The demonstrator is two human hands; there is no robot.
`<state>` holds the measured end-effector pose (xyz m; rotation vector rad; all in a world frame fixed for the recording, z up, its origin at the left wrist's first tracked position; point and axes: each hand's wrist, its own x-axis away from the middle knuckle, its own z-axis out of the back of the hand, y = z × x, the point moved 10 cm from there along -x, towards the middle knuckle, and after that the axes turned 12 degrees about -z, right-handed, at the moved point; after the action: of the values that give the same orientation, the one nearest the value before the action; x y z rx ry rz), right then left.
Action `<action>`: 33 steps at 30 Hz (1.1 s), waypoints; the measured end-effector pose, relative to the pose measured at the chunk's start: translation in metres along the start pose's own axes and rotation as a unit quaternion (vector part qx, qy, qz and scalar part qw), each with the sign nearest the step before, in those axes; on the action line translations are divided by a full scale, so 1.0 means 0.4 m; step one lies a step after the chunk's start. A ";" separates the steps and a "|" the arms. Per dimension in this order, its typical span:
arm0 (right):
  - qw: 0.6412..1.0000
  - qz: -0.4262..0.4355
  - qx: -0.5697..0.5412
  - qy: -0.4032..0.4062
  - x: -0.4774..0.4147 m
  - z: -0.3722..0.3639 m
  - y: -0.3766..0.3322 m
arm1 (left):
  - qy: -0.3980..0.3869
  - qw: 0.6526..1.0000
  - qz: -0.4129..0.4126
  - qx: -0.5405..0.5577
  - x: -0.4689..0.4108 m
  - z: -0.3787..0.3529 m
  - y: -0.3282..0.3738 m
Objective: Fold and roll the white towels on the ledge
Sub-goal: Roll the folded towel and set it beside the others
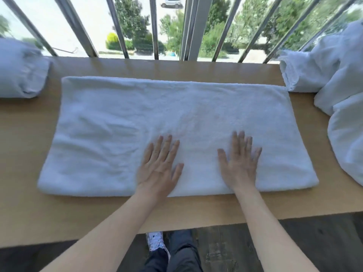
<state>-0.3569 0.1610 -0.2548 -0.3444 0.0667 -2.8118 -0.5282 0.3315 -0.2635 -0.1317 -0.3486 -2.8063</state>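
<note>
Single head-worn wide-angle view, taken from above and behind both forearms, facing steeply down and forward over the ledge (176, 69). Close range: left hand (159, 163) and right hand (238, 161) below centre, bars (154, 26) beyond the hands, floor (220, 250) nearer than the hands.

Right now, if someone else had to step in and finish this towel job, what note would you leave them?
Left hand: open, palm flat on the towel, near its front edge.
Right hand: open, flat on the same towel, beside the left.
Towel: spread lengthwise on the ledge. It appears doubled over and is wrinkled on its left half.
Done: what looks like one rolled towel sits at the ledge's left end.
Left: smooth this towel, finish folding it and roll it, then work through the heap of towels at the right end.
</note>
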 end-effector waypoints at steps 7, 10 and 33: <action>0.991 0.130 -0.039 -0.018 0.135 -0.091 -0.491 | 0.003 0.999 0.043 0.004 0.075 0.047 -0.259; 0.995 0.098 -0.027 0.016 0.137 -0.095 -0.501 | 0.014 0.998 0.064 -0.006 0.112 0.075 -0.391; 0.994 0.091 -0.032 0.053 0.126 -0.076 -0.512 | 0.032 0.991 0.124 0.041 -0.176 0.161 -0.578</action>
<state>-0.4714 0.3406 -0.2558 -0.1931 0.2028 -2.6489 -0.5309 0.5818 -0.2619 -0.0606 -0.4008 -2.5406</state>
